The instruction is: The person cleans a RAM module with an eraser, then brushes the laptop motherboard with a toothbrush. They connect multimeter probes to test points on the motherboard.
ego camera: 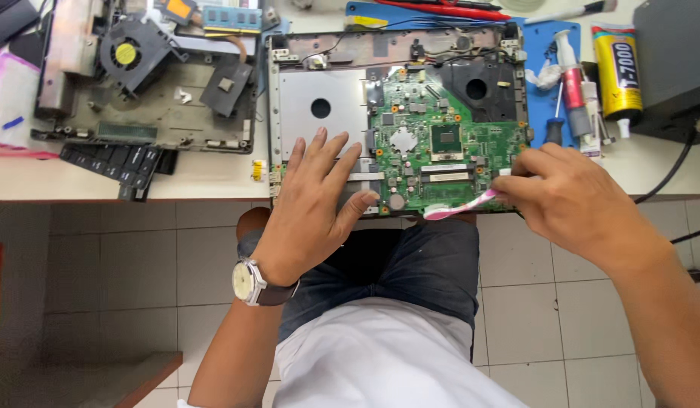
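1. left hand (320,198): laid flat, fingers spread and open, palm down on the near left part of the opened laptop base (320,91); it grips nothing, only presses. a wristwatch (252,281) sits on its wrist.
2. right hand (573,198): fingers closed in a pinch around the handle of a pink and white toothbrush (462,207), at the near right edge of the base.
3. toothbrush: lies nearly level, pointing from the right hand towards the left hand; its head rests at the near edge of the green circuit board (448,147), just right of the left fingertips.
4. green circuit board: seated in the right half of the laptop base, beyond and between both hands.
5. tabletop (199,177): carries a second dismantled laptop shell with fan (135,53) to the left, and a yellow glue tube (618,72) and a screwdriver (555,125) to the right, well apart from the hands.
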